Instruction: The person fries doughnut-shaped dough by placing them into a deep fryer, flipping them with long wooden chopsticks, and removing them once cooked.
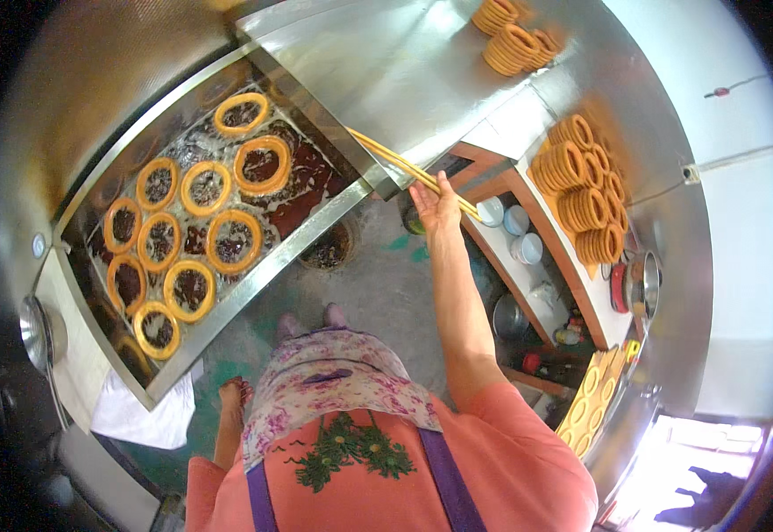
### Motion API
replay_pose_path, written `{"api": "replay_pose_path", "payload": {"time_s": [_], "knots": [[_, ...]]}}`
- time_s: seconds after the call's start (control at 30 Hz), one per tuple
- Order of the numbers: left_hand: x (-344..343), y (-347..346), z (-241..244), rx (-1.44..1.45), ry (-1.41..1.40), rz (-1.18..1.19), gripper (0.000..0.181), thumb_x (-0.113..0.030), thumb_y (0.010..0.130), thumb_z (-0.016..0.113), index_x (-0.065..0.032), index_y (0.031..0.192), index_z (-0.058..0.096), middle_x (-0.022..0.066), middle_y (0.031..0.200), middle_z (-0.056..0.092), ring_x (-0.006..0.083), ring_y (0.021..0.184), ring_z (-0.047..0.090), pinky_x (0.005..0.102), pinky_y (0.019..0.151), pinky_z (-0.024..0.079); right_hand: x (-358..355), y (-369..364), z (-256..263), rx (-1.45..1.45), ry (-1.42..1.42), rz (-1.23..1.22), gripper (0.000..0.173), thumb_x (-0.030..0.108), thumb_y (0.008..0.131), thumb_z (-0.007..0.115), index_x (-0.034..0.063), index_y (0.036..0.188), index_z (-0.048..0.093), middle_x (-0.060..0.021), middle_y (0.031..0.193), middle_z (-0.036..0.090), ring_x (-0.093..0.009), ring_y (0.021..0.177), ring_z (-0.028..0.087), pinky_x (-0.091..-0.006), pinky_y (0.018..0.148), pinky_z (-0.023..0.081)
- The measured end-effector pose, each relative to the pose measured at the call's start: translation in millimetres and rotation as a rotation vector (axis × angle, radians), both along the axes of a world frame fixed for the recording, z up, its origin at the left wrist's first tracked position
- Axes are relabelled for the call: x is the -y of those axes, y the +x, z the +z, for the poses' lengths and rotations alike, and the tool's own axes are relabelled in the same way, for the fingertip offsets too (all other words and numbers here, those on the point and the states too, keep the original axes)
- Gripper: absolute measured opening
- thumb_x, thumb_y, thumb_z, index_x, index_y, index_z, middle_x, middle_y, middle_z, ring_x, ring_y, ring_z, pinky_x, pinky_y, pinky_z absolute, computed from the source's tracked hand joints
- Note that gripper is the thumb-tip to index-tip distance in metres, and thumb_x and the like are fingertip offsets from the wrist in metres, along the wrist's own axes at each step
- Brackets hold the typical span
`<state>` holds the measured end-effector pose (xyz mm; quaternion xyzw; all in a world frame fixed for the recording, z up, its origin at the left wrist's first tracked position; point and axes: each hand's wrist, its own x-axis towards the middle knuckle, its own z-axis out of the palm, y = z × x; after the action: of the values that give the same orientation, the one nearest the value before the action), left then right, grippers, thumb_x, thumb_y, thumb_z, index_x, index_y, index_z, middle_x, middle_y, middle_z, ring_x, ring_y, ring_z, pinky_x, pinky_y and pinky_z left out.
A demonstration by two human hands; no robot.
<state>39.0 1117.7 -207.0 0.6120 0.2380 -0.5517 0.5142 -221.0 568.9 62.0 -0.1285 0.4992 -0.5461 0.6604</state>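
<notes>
My right hand (437,206) holds a pair of long chopsticks (399,161), palm turned up, near the front corner of the fryer (280,256). Their far ends lie over the metal ledge beside the fryer. In the dark oil (306,193) float several golden dough rings (205,188), with foam around them. The browner ring (262,165) is among those nearest the chopstick tips, apart from them. My left hand (234,392) hangs low by my apron (333,379), away from the fryer; its fingers are too small and shaded to read.
Stacks of fried rings (576,186) stand on a shelf unit at right, and more stacks (511,50) on the steel counter (373,46). Bowls (516,219) sit inside the unit. Pale rings on a board (586,405) lie lower right. A white cloth (147,412) hangs at left.
</notes>
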Motion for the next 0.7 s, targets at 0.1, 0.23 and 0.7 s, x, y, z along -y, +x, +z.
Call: {"api": "replay_pose_path", "payload": {"time_s": [0.1, 0.23, 0.7], "knots": [[32.5, 9.1, 16.5, 0.117, 0.086, -0.226, 0.013, -0.007, 0.078, 0.051, -0.0014, 0.089, 0.056, 0.0066, 0.063, 0.052, 0.0169, 0.048, 0.049, 0.0295, 0.043, 0.043, -13.0, -11.4, -9.9, 0.064, -0.023, 0.072, 0.023, 0.025, 0.082, 0.064, 0.0046, 0.088, 0.054, -0.0141, 0.091, 0.060, -0.025, 0.089, 0.060, -0.0444, 0.080, 0.052], [78.1, 14.2, 25.8, 0.356, 0.085, -0.678, 0.024, -0.015, 0.076, 0.057, -0.0033, 0.096, 0.064, 0.0071, 0.082, 0.063, 0.0177, 0.072, 0.059, 0.0304, 0.058, 0.048, -82.6, -37.9, -5.9, 0.039, 0.032, 0.128, 0.028, 0.021, 0.082, 0.063, 0.0022, 0.100, 0.054, -0.0146, 0.105, 0.059, -0.024, 0.100, 0.056, -0.0390, 0.084, 0.048], [240.2, -298.9, 75.9, 0.656, -0.620, -1.822, 0.060, -0.016, 0.073, 0.064, -0.0058, 0.128, 0.042, 0.0190, 0.127, 0.045, 0.0290, 0.111, 0.050, 0.0364, 0.091, 0.041, -473.2, -308.4, -49.3, -0.039, 0.294, -0.493, 0.032, 0.011, 0.080, 0.062, -0.0024, 0.108, 0.053, -0.0155, 0.102, 0.060, -0.025, 0.079, 0.062, -0.0325, 0.065, 0.055]]}}
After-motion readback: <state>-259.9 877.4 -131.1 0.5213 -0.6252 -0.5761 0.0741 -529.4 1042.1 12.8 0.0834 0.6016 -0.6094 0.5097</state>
